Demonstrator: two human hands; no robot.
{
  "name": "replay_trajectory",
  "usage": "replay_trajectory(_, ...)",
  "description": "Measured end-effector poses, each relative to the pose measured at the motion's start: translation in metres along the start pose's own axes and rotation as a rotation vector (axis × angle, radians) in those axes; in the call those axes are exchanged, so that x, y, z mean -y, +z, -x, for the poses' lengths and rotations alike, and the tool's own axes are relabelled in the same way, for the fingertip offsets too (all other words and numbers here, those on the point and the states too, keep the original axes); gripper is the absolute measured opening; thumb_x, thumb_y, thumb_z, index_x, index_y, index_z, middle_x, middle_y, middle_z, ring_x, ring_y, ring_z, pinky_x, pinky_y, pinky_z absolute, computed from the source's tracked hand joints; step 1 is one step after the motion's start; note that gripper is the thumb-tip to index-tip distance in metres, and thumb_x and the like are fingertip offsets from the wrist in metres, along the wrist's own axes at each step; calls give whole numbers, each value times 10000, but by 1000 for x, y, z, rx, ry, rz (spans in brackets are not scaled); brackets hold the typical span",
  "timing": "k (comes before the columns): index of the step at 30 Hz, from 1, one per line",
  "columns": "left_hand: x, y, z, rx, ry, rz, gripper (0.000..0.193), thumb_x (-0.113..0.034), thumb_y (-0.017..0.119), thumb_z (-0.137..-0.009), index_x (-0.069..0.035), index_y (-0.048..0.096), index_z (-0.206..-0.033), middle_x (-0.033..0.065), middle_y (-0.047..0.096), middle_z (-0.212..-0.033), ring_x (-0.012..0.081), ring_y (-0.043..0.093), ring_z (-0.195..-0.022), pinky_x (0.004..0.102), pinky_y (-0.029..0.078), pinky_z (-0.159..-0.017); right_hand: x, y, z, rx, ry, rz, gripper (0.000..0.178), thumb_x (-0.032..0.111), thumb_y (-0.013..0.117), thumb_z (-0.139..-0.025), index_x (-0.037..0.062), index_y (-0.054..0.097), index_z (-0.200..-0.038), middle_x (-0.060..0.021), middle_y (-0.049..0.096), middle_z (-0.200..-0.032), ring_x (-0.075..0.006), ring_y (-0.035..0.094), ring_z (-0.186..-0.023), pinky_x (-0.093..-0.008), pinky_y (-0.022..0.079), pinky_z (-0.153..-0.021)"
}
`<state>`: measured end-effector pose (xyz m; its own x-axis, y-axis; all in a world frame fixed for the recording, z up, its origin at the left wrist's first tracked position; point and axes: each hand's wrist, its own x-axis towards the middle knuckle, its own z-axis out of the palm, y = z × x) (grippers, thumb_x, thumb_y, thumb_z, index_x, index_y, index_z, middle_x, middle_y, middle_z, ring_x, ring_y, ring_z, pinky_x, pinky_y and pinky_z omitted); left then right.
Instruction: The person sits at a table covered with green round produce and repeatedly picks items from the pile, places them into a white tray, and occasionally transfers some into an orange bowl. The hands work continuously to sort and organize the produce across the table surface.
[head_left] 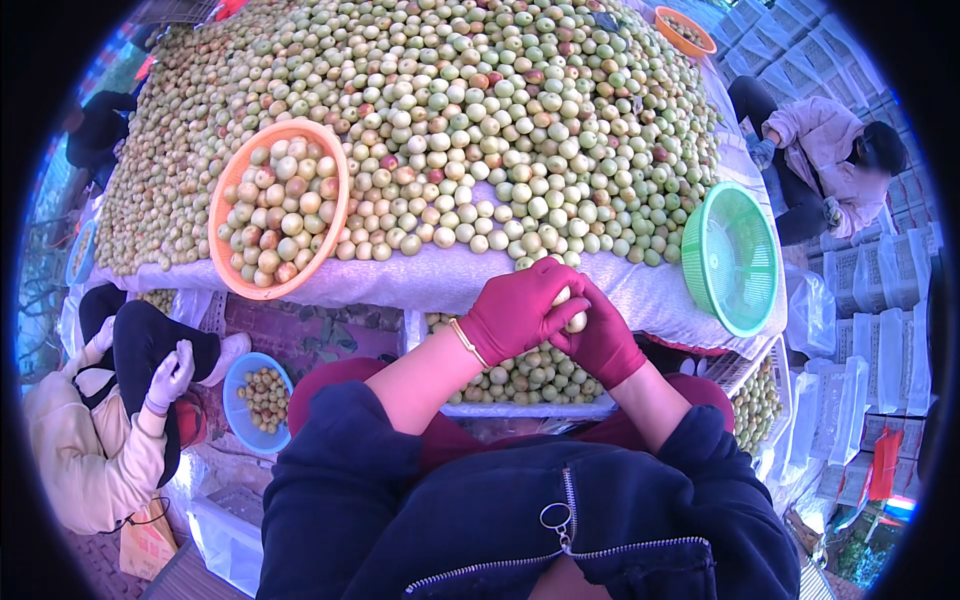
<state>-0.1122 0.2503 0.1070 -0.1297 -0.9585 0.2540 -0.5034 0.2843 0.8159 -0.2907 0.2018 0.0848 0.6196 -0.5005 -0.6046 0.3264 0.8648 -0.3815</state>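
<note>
Both my hands wear dark red gloves and meet in front of me at the table's near edge. My left hand point(515, 308) is closed, its thumb and fingers curled around small pale green jujubes point(576, 322). Fingers curled, my right hand point(603, 338) presses in from the other side against the same fruit. At least two jujubes show between the hands; the palms are hidden. Just beyond lies a broad heap of green and reddish jujubes point(440, 120) on a pale cloth point(420, 275).
An orange basket point(216, 215) of redder jujubes stands left on the table, a green basket point(735, 260) at the right edge. Below my hands sits a crate of jujubes point(530, 378). A blue basin point(236, 400) is on the floor by a co-worker point(90, 440). Another person point(825, 160) sits at right.
</note>
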Motion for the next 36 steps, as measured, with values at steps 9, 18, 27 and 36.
replay_trajectory(9, 6, 8, -5, -103, 18, 396, 442, -121, 649, -900, -101, 508, -1319, 133, 632, -1148, 244, 643, -1070, 368, 510, -910, -8, 1, 11, 125, 59, 113, 629, 566, 452, -995, 67, 446, -1377, -110, 618, -1206, -244, 695, -948, -329, 604, -609)
replay_trajectory(18, 19, 15, -5, -22, 130, 472, 487, -142, 636, -924, -46, 467, -1370, 137, 546, -1370, 222, 502, -1296, 367, 424, -1071, -1, 6, 16, 215, -49, 51, 724, 613, 456, -976, 95, 364, -1474, -132, 535, -1339, -253, 641, -1076, -397, 599, -809)
replay_trajectory(27, 10, 10, -2, 127, -165, 522, 330, -263, 596, -985, -68, 587, -1251, 92, 619, -1238, 197, 577, -1181, 365, 461, -1025, -1, -3, 11, 217, 17, 47, 696, 636, 426, -975, 109, 424, -1430, -127, 579, -1300, -235, 669, -1054, -301, 614, -641)
replay_trajectory(36, 16, 11, -10, 39, -222, 823, 391, -294, 421, -1067, -12, 558, -1300, 99, 612, -1269, 178, 597, -1156, 334, 440, -1042, -7, 0, 5, 368, 17, -131, 648, 534, 442, -1010, 102, 350, -1485, -188, 559, -1331, -324, 657, -1102, -313, 623, -631)
